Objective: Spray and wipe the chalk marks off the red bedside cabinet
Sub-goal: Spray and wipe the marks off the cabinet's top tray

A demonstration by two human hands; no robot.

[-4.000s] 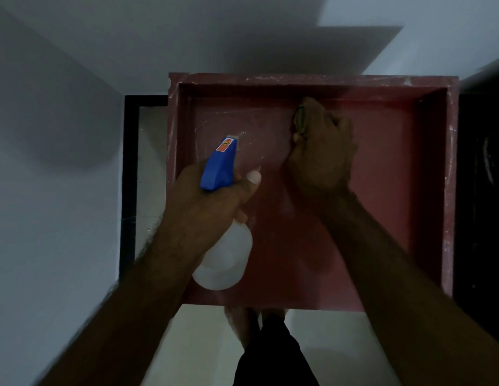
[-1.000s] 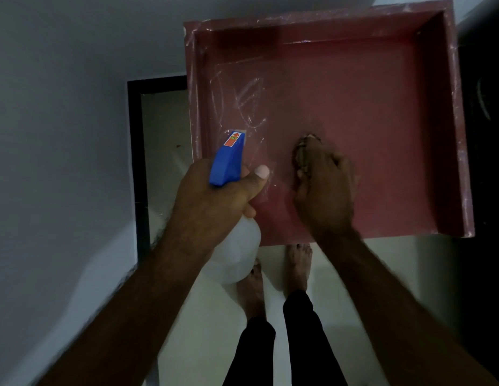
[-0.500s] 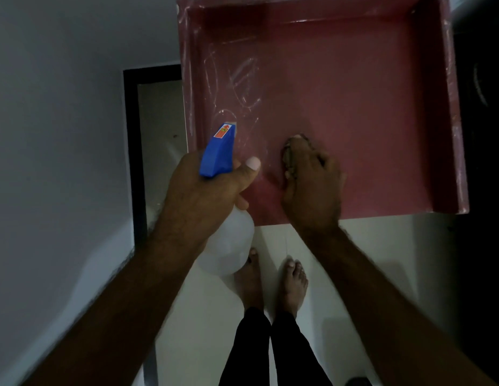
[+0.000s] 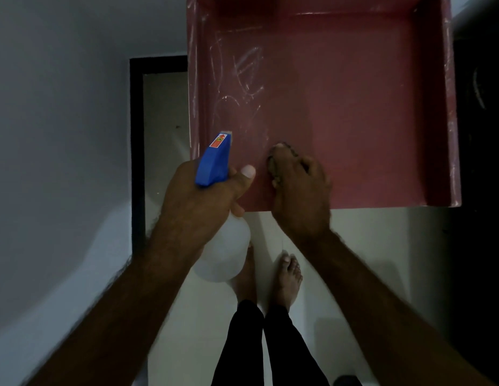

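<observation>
- Red paint covers the bedside cabinet (image 4: 354, 107), whose recessed top lies straight in front of us. The chalk marks (image 4: 242, 71) are scrawled across its left part, beyond both hands.
- Our left hand (image 4: 198, 196) is wrapped tightly round the neck of the spray bottle (image 4: 215, 162), with the nozzle aimed toward the chalk. We cannot tell whether a finger is on the trigger.
- Our right hand (image 4: 301, 190) presses a dark wiping pad (image 4: 271, 162) onto the surface near the front edge, fingers bent over it.
- As we judge it, the pad sits short of the marks, so wiping here would miss them. Too little spray might only smear the chalk into a pale haze, and the raised rim could trap residue along the left side.
- Overspray could wet the pale floor (image 4: 368, 246) beside our bare feet (image 4: 287, 277) and make it slippery.
- Dim light fills the room, with a grey wall (image 4: 61, 135) and a black frame (image 4: 137, 135) to our left.
</observation>
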